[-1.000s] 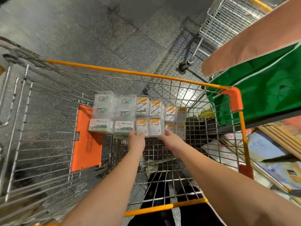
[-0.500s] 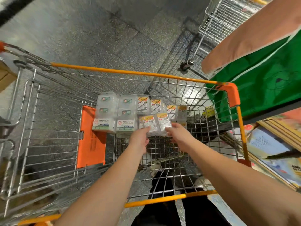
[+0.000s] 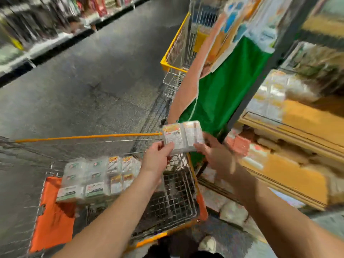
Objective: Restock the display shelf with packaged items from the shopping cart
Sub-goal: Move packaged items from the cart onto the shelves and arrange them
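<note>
Leftmost, the cart with its orange rim takes up the lower left, and a block of packs stands against its far wire wall above an orange flap. Those packs look like small clear-wrapped boxes set in rows, the left ones with green labels, the right ones with orange.

Moving right, the left hand pinches the lower left corner of a bundle, thumb on the printed face and fingers curled behind. The bundle seems to be two packs side by side, held up over the cart's right rim, clear of the wire. The right hand grips its lower right edge, fingers wrapped under; blur hides exactly how they lie.

Judging by its flat faces and square edges, the bundle is probably stiff and light. The glossy wrap is likely slick, so a corner pinch alone could let it twist. A hold on both short ends, as now, should keep the two packs from sliding apart or splitting.

Further right hangs a green cloth, and beyond it the shelf, its boards stacked with blurred goods. Placement there is not yet done.
</note>
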`<state>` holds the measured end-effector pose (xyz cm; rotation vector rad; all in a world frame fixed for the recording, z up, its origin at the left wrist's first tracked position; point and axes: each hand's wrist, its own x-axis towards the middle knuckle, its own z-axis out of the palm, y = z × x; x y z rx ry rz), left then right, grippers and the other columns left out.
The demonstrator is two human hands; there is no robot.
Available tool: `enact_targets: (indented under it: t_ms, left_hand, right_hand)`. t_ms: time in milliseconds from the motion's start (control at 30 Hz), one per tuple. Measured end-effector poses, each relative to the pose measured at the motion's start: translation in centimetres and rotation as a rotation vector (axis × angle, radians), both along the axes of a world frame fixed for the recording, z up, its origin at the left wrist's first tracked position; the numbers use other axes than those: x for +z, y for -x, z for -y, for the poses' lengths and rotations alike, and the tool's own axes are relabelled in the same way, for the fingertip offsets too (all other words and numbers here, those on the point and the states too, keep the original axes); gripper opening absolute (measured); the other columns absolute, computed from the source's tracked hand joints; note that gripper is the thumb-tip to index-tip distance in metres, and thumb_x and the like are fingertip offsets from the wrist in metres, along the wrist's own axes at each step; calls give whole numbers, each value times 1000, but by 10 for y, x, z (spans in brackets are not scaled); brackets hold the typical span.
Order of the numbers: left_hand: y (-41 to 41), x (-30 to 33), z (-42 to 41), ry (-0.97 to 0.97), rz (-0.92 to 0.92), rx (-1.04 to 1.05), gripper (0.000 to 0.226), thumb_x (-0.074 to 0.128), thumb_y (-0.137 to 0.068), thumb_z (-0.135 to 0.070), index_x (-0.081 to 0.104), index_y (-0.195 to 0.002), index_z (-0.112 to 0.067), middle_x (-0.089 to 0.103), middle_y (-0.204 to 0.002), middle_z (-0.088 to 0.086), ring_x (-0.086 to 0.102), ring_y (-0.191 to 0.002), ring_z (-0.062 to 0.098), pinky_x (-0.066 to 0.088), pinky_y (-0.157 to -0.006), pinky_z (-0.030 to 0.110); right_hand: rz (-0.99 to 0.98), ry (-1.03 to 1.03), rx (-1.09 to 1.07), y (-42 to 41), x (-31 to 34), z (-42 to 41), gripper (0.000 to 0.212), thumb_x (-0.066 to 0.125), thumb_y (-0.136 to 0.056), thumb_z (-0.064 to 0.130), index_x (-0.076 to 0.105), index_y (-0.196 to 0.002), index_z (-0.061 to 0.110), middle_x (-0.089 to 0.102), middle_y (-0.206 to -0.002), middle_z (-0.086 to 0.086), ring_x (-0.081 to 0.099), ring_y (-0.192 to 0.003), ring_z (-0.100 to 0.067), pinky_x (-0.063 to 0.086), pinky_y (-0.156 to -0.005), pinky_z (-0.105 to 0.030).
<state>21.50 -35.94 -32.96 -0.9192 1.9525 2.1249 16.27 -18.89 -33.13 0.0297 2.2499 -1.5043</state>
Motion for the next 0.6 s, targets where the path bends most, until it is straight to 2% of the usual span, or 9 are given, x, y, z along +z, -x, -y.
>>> enact_targets:
  t_ms: [100,133,167,233,300,400,467,533,600]
  left_hand:
    - [10,24,-57,97,-103,-117,14,58,-97,-27,63,-85,-22,69,-78,-8,60,-74,8,45,-71,29]
    - [14,34,-87,144,-143,-174,16,57,-97,-28,66,-86,-20,71,-80,-6,60,-73,8,45,-70,29]
    - [16,34,-98,186,-175,-200,18,56,-97,-27,67,-86,-19,71,-80,-5,59,-72,8,45,-67,28]
    - [22,43,-137,185,-236,-273,20,56,-96,-28,70,-84,-19,71,-74,-7,60,-67,3,46,-62,22]
    - [29,52,-168,249,-267,-367,25,54,-94,-35,70,-88,-17,72,-78,-8,63,-73,3,51,-69,22]
    - [48,69,-220,372,-336,-485,30,52,-93,-33,71,-101,-11,74,-91,1,68,-88,17,48,-76,28]
    - [62,81,-254,484,-306,-491,33,54,-97,-32,67,-117,-9,69,-111,9,62,-104,25,40,-76,26]
    - [76,87,-280,484,-309,-493,41,54,-97,-35,59,-130,-11,64,-123,4,58,-115,22,40,-86,24]
    - [91,91,-310,479,-321,-511,41,53,-98,-35,55,-133,-12,62,-120,1,56,-113,20,37,-82,23]
  right_hand:
    - [-103,-69,-86,1,21,-62,57,58,-86,63,53,-131,28,67,-97,1,67,-79,-13,52,-63,-27]
    - [-113,-119,-113,0,29,-93,56,56,-85,65,52,-131,33,67,-100,-2,67,-81,-18,53,-63,-32]
    - [-105,-117,-134,-2,31,-106,49,56,-87,61,51,-130,39,68,-101,-2,67,-82,-17,54,-63,-30]
    - [-117,-59,-236,-7,41,-148,34,58,-94,38,51,-128,40,66,-93,13,63,-77,1,51,-60,-14]
    - [-138,-20,-264,-11,53,-184,36,54,-98,16,51,-131,32,63,-85,23,57,-65,11,43,-56,-7]
    - [-137,64,-325,-10,73,-229,33,47,-100,1,47,-131,14,62,-91,7,57,-57,13,41,-53,-4]
    - [-176,31,-353,-8,82,-259,39,47,-99,-1,42,-137,5,63,-104,-2,61,-74,5,44,-57,-3]
    - [-179,34,-377,0,85,-287,42,49,-99,3,39,-140,2,58,-118,-8,56,-101,-11,44,-70,-2]
    - [-196,-29,-401,11,89,-312,43,59,-96,26,45,-135,15,59,-121,1,57,-109,-16,49,-89,-16]
